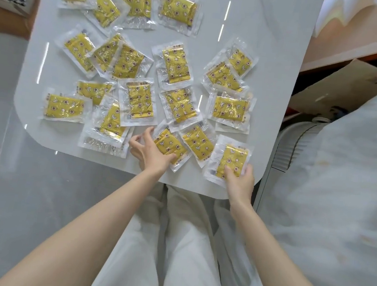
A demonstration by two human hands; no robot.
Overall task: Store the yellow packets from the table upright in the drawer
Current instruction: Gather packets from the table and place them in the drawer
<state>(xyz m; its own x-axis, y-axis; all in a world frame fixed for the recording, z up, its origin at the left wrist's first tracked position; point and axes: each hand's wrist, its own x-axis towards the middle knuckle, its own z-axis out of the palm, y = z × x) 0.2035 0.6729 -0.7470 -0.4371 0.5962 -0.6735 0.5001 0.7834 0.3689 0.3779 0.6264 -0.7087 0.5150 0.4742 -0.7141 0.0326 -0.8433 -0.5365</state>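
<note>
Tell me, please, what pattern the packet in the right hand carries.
The packet is yellow, printed with small stars, moons and flowers; head view.

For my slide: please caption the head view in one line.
Left hand touches one yellow packet, right hand grips a second packet, among many scattered on a white table.

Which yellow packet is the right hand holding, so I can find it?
Look at the glossy white table, at its near right corner. The yellow star-patterned packet in clear plastic wrap there is the rightmost of the front row. Only this one is pinched at its near end by the right hand.
</note>
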